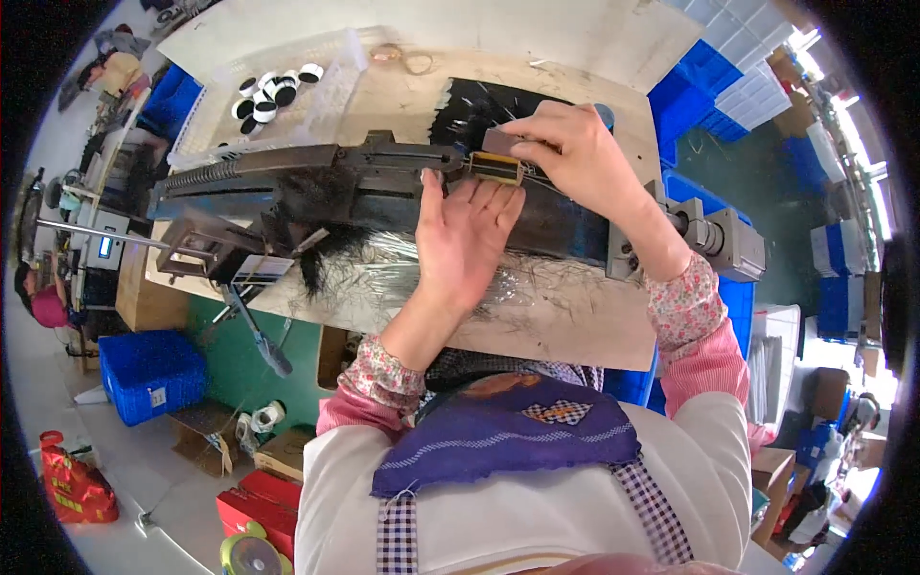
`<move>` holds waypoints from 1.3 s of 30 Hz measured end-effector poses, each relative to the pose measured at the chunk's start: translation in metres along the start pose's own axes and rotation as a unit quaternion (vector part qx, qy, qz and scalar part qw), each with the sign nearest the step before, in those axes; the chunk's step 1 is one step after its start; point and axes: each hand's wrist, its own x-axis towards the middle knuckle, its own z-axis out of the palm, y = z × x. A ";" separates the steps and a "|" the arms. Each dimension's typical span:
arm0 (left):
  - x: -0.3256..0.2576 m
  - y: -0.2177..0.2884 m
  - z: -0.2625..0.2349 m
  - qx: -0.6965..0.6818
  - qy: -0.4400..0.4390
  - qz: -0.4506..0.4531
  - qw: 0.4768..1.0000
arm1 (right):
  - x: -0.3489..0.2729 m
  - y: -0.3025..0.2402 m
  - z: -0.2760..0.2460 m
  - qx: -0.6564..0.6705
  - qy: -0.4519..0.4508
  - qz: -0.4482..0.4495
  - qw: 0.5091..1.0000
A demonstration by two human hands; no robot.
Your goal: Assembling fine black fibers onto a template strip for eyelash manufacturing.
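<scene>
A long dark metal machine (369, 177) lies across the table, with a small yellowish, brass-coloured block (496, 168) near its middle. My left hand (460, 230) is palm up with its fingers stretched out, their tips at the near side of that block. From the right, my right hand (575, 144) reaches over the machine, thumb and fingers closed on a flat grey-brown piece (499, 142) just above the block. Black bristles (326, 251) cling to the machine's near side. Thin silvery wires (388, 268) lie on the table below it.
A white plastic basket (316, 120) with several black-and-white round pieces (266, 103) stands at the far left. A black mat (470, 107) lies behind the machine, whose motor (728, 244) sits at the right end. A metal bracket (206, 244) juts toward me. Blue crates (153, 377) stand around.
</scene>
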 end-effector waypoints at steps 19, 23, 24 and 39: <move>0.000 0.009 0.011 0.019 0.059 -0.047 0.997 | -0.017 -0.041 0.012 -0.259 -0.078 -0.089 0.959; 0.006 0.008 0.011 0.118 0.087 -0.042 0.988 | -0.018 -0.037 0.012 -0.284 -0.081 -0.098 0.950; 0.009 0.009 0.003 0.113 0.069 -0.041 0.990 | -0.018 -0.037 0.012 -0.287 -0.096 -0.065 0.951; -0.056 -0.018 -0.016 0.105 0.012 -0.167 0.980 | -0.180 -0.004 0.041 -0.043 -0.207 0.133 0.968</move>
